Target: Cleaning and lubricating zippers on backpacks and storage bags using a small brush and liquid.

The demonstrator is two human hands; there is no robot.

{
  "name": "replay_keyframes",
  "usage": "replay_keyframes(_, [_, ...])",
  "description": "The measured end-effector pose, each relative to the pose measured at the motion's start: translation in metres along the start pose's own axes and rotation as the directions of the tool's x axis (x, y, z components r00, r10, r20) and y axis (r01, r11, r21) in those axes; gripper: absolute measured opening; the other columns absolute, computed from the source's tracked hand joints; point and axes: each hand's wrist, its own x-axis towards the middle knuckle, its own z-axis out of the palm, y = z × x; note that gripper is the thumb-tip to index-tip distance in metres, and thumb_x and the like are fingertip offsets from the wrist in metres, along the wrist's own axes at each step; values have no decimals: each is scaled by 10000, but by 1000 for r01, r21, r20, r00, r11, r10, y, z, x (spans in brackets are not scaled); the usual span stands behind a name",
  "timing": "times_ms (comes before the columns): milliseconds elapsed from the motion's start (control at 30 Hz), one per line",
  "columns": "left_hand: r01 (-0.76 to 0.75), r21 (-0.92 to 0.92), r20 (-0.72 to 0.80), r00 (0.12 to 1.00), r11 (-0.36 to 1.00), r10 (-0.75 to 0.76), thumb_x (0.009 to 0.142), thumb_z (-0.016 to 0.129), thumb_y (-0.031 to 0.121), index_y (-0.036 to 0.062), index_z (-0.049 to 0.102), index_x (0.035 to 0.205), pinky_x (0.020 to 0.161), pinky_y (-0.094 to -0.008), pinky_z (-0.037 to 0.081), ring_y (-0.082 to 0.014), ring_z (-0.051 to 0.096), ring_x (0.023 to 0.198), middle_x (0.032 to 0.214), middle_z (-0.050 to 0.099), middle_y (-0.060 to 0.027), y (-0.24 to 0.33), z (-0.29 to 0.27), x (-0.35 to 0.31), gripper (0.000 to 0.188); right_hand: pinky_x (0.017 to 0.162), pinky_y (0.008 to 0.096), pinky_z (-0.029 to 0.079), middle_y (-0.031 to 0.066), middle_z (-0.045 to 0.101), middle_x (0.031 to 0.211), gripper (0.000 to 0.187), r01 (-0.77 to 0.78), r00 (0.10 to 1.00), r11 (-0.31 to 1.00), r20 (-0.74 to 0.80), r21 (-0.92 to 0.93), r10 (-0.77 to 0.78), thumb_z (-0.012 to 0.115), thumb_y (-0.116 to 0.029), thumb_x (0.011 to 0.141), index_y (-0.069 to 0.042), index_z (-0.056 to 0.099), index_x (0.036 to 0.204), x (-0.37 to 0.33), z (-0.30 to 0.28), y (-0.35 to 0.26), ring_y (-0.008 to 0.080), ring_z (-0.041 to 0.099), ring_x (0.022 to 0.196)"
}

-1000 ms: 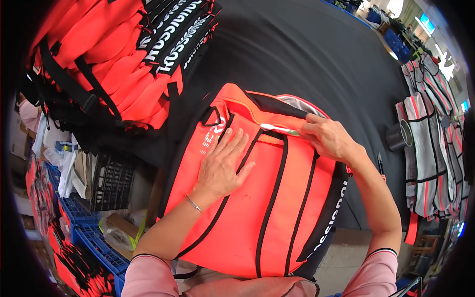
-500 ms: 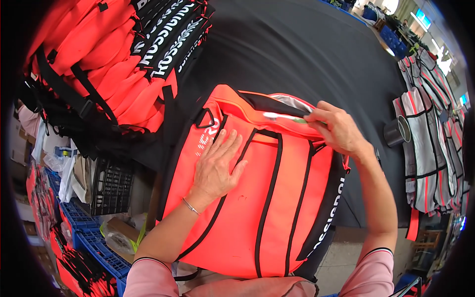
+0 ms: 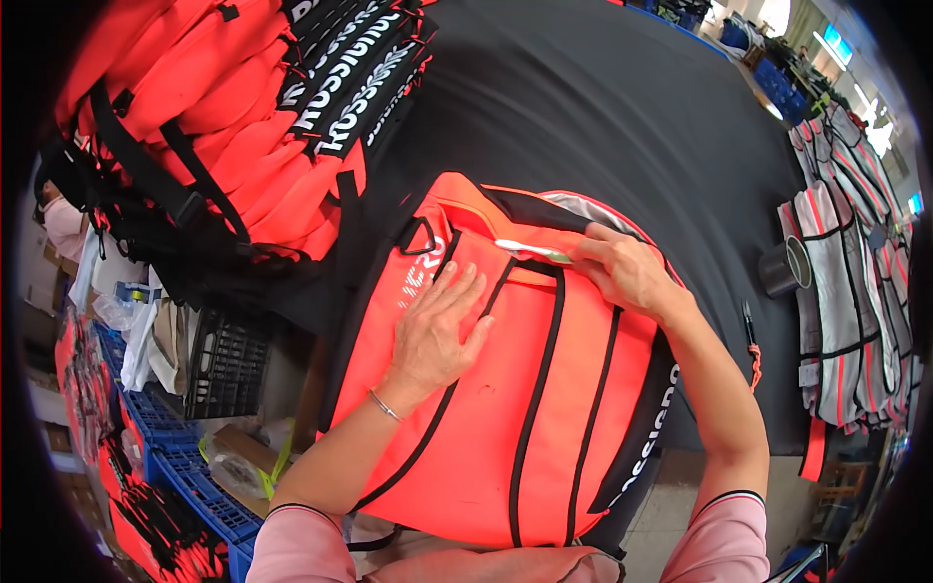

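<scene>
A bright coral-orange backpack [image 3: 476,428] with black piping lies in front of me, its top flap edge folded open near the far side. My left hand [image 3: 442,330] rests flat on its upper left panel, fingers spread, beside white printing and a black triangular ring [image 3: 420,236]. At the bag's top opening, my right hand [image 3: 617,270] is closed around a slim white-and-green tool [image 3: 530,252], perhaps a brush; its exact kind is hard to make out. The tool's white end points left along the orange edge. Grey lining [image 3: 583,204] shows behind it.
A tall pile of similar orange-and-black bags [image 3: 214,146] stands at the far left of the black-covered table [image 3: 603,107]. On the right are a grey cup [image 3: 783,267], a thin dark tool with an orange cord [image 3: 750,340] and stacked grey bags [image 3: 836,291]. Blue crates [image 3: 194,486] sit lower left.
My right hand has moved left along the bag's top edge with the white-and-green tool. My left hand stays flat on the same panel. The whole view has shifted slightly.
</scene>
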Motion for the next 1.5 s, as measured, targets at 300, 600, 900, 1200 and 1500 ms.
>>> replay_keyframes(300, [8,-6,-5,1000,1000,-8,849,689,208,41,597,1303,1109,-451,364,-332,451,1347,1381,551,-154,1,0,-1,493,710,422,482,111,567,946,145,104,989,986,-120,128,-89,627,-45,869,-44,644,1014,41,34,-18,329,605,849])
replay_keyframes(600, [26,-18,-28,999,1000,-26,850,676,220,28,600,1297,1115,-413,368,-331,449,1347,1375,556,-153,-2,1,1,492,678,439,491,85,575,928,57,99,995,994,24,-36,-98,611,-104,891,-65,618,931,11,-3,7,329,616,824])
replay_keyframes(900, [8,-12,-42,999,1000,-9,827,702,189,26,616,1280,1109,-403,374,-317,451,1349,1375,558,-151,-4,4,-1,489,644,447,498,72,590,945,68,-110,985,960,102,-259,140,570,-131,901,-76,602,877,-58,-56,32,321,629,806])
replay_keyframes(1200, [-6,-15,0,1000,1000,6,852,683,138,27,583,1320,1139,-397,328,-303,404,1388,1421,519,-146,-11,6,-1,491,728,440,501,121,604,987,137,-290,937,956,-192,32,291,591,-154,914,-50,646,983,-165,-85,44,348,623,872])
replay_keyframes(1500, [13,-35,-58,998,999,-15,854,691,184,35,569,1330,1129,-406,344,-321,417,1371,1408,524,-157,-20,11,-9,513,931,397,472,191,656,1113,289,-737,172,562,-699,377,694,561,-137,905,-7,636,1152,-321,-15,124,343,628,1053])
